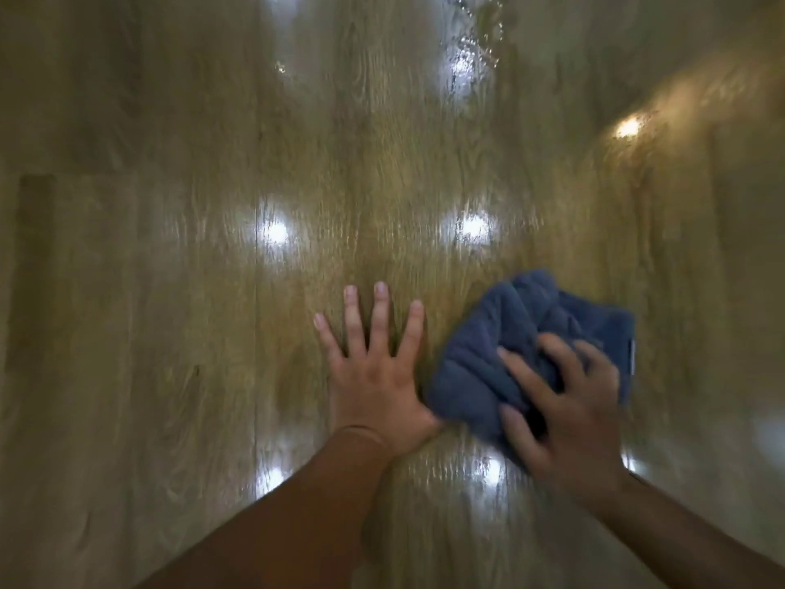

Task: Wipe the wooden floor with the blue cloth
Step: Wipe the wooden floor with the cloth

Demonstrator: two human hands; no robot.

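Cloth [480, 359] in right hand [569, 423] on floor [382, 172]

two hands [374, 378] [569, 423], seemingly one blue cloth [501, 354]

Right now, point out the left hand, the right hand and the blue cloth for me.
left hand [374, 384]: head view, on the back of the hand.
right hand [573, 423]: head view, on the back of the hand.
blue cloth [480, 342]: head view, on bare bunched fabric near its left edge.
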